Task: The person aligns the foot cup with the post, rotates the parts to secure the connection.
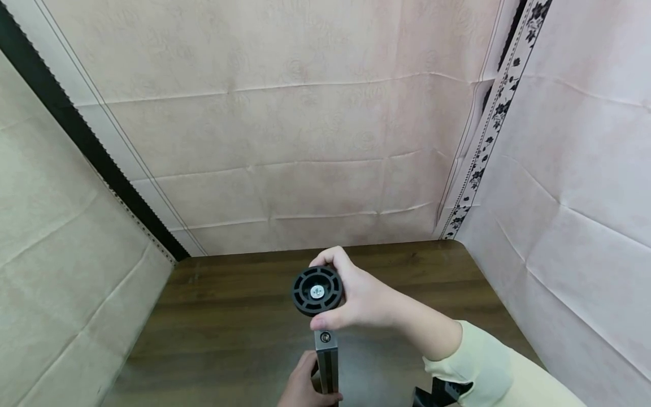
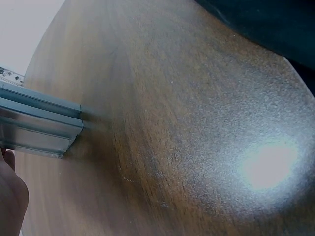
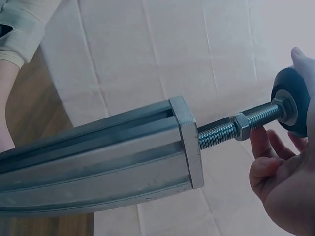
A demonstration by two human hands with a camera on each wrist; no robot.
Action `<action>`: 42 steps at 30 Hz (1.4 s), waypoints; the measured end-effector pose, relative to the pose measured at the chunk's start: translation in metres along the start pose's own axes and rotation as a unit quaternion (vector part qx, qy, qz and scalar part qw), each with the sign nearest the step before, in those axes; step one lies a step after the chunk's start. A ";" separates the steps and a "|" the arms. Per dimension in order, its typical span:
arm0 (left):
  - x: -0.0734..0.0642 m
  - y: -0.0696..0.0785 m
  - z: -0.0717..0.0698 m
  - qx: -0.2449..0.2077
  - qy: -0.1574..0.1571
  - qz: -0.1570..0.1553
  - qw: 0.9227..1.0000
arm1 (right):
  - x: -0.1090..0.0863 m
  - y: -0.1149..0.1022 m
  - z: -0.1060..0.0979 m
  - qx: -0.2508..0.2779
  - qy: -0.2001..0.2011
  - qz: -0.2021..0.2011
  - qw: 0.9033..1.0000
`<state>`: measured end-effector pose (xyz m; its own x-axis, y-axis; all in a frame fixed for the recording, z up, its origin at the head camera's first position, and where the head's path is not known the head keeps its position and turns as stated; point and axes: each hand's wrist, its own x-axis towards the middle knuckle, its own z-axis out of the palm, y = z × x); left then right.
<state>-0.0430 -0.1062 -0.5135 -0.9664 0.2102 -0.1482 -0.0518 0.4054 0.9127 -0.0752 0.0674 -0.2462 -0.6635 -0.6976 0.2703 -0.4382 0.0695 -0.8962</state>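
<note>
My right hand (image 1: 356, 297) grips the round black base of a levelling foot (image 1: 317, 291) by its rim, the thumb at the near side. A screw head shows at the centre of the base. In the right wrist view, its threaded rod (image 3: 216, 135) runs into the end plate (image 3: 191, 145) of an aluminium profile (image 3: 98, 162). A hex nut (image 3: 241, 127) sits partway along the rod, apart from the plate, with fingertips close beside it. Lower down, my left hand (image 1: 310, 387) holds the grooved profile. In the left wrist view, the profile's other end (image 2: 42, 123) points over the table.
A brown wood-grain table (image 1: 229, 316) lies below. Pale creased cloth (image 1: 315, 124) hangs behind it, with cloth side walls left and right (image 1: 569, 226). A black device (image 1: 439, 394) shows by the right sleeve. Dark fabric (image 2: 266, 24) borders the table in the left wrist view.
</note>
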 end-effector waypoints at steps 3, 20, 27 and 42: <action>0.000 0.000 -0.001 -0.003 -0.003 -0.002 1.000 | -0.002 -0.001 0.003 -0.002 0.013 0.007 1.000; 0.001 -0.002 -0.001 0.005 -0.005 0.001 1.000 | -0.005 -0.003 0.008 -0.008 0.049 0.000 0.999; 0.003 -0.005 -0.001 0.007 0.001 0.020 1.000 | -0.005 -0.002 0.009 -0.007 0.052 0.001 0.999; 0.000 0.000 -0.006 -0.026 -0.026 -0.018 0.999 | -0.004 0.003 0.008 0.008 0.042 -0.024 0.999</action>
<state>-0.0449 -0.1116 -0.5111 -0.9495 0.2419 -0.1999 -0.1012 0.3668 0.9248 -0.0691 0.0653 -0.2531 -0.6907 -0.6382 0.3401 -0.4608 0.0259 -0.8871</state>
